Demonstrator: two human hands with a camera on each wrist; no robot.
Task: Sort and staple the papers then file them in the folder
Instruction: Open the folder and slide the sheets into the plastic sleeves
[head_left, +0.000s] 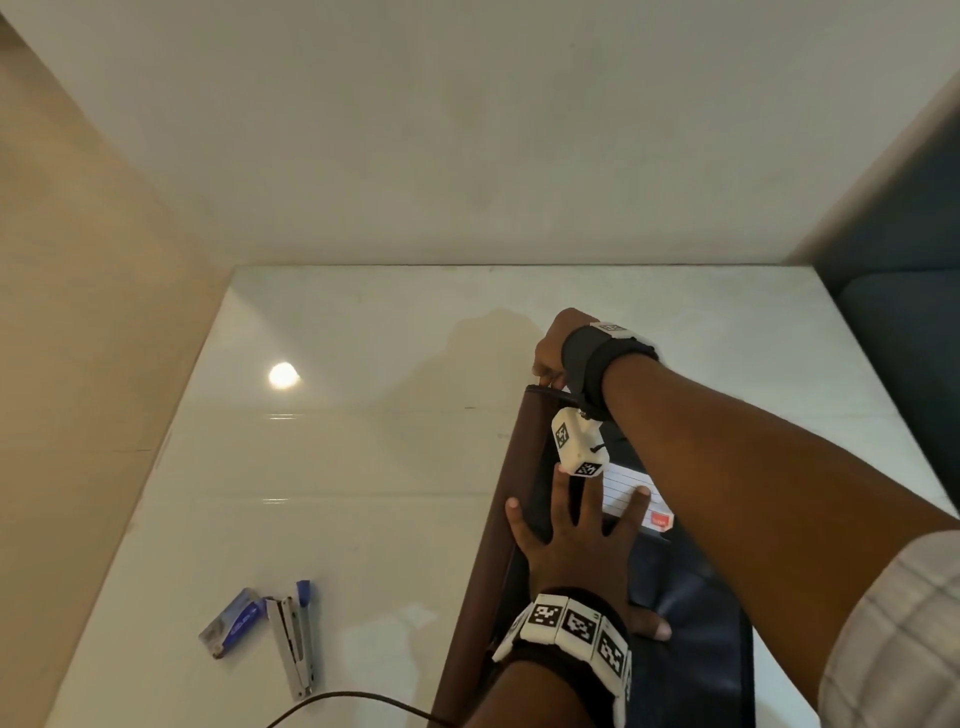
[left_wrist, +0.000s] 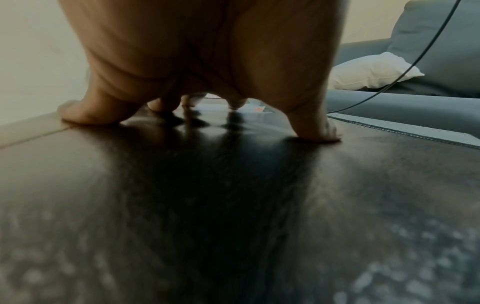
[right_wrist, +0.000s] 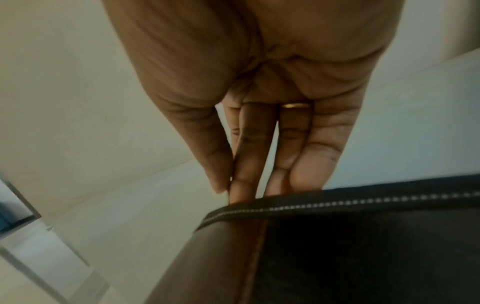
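Fingers: we are spreading the left hand (head_left: 574, 545) flat on the folder (left_wrist: 233, 205); right hand (right_wrist: 259, 144) pinching something, apparently the zipper (right_wrist: 337, 202) pull.
Risk: zipper snagging the label (head_left: 631, 491) beneath our fingertips, or folder sliding.

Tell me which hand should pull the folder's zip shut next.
Right, probably. The right hand is already at the folder's far corner, fingertips at the zip, while the left hand lies flat with spread fingers, holding the folder down.
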